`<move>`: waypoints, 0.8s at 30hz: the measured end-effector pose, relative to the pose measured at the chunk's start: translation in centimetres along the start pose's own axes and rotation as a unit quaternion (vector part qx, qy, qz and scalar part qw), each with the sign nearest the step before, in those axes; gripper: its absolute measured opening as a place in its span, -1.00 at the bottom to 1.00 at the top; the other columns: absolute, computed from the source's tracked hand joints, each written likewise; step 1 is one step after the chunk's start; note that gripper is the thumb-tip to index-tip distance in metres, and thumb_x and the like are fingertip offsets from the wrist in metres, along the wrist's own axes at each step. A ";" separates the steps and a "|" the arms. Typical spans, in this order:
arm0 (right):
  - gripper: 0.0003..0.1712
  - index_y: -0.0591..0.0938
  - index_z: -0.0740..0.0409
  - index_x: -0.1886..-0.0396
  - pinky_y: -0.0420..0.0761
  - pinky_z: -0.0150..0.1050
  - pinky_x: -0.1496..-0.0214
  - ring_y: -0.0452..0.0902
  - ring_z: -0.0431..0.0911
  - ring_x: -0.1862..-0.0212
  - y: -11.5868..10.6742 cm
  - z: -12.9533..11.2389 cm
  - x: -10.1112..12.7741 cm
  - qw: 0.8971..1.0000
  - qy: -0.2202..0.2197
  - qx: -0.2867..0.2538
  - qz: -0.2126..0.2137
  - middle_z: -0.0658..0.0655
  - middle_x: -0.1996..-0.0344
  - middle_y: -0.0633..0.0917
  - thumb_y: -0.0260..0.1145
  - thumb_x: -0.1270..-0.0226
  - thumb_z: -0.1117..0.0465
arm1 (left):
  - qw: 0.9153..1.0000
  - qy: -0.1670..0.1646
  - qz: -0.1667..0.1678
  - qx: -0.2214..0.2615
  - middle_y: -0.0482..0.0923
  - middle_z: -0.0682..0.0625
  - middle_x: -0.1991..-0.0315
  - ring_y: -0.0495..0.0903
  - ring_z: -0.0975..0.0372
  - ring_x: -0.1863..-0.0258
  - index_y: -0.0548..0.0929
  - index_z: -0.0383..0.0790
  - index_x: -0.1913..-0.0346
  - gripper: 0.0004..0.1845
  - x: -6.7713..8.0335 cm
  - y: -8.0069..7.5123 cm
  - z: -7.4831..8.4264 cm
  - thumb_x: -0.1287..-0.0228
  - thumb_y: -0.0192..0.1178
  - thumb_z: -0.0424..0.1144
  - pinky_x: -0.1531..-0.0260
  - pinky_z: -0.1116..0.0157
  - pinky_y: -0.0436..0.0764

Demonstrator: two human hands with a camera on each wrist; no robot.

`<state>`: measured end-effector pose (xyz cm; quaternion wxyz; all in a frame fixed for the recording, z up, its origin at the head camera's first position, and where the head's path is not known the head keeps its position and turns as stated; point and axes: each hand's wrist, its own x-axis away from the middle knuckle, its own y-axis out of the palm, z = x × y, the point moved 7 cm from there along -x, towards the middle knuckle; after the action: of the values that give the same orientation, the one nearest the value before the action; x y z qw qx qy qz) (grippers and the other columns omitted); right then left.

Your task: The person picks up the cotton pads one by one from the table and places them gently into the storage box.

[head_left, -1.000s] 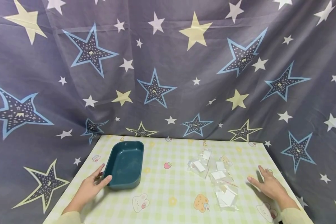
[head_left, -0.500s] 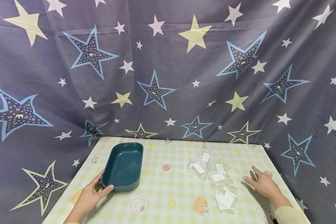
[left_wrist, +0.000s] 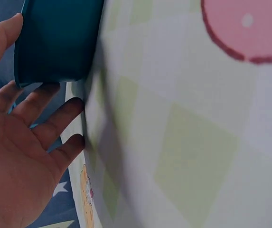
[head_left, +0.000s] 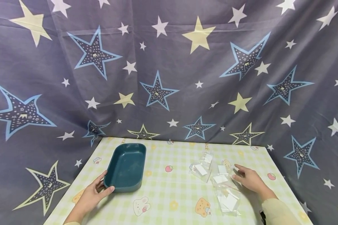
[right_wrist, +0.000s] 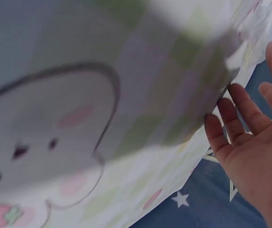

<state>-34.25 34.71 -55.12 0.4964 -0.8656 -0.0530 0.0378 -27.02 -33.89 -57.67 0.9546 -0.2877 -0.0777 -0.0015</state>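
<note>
A dark teal rectangular box (head_left: 126,168) without a lid stands at the left of the table. My left hand (head_left: 91,195) spans its near left corner, thumb at the near rim and fingertips at the left side. In the left wrist view, the fingers (left_wrist: 36,102) are spread and relaxed against the box's wall (left_wrist: 57,47). At the right lie several small clear plastic bags (head_left: 229,200) with white rectangular pieces inside. My right hand (head_left: 250,179) hovers just right of them, holding nothing, fingers pointing left. In the right wrist view its fingers (right_wrist: 242,111) are loosely bent near a bag (right_wrist: 268,28).
A green checked cloth with cartoon prints covers the table (head_left: 169,193). Behind and at the sides hangs a dark curtain (head_left: 169,62) patterned with stars. The table's back edge meets this curtain.
My right hand has moved left, from the table's right side to beside the bags. My left hand has slid slightly nearer along the box's corner. The box and bags stay put.
</note>
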 end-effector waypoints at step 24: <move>-0.45 0.69 0.31 -0.32 0.75 -0.06 -0.07 0.74 0.09 -0.10 1.4 -0.2 -2.8 0.994 0.051 -0.092 -0.030 0.33 -0.15 0.78 0.37 -0.58 0.00 | 0.999 0.002 -0.006 0.043 0.30 -0.43 -0.59 0.38 -0.24 -0.58 0.06 -0.02 -0.77 0.00 0.4 -0.1 0.4 -0.46 0.42 0.02 -0.40 0.09 0.62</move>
<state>-36.92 33.48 -56.21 0.4179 -0.9063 -0.0572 -0.0261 -26.69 -33.75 -57.23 0.9663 -0.2455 -0.0773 -0.0050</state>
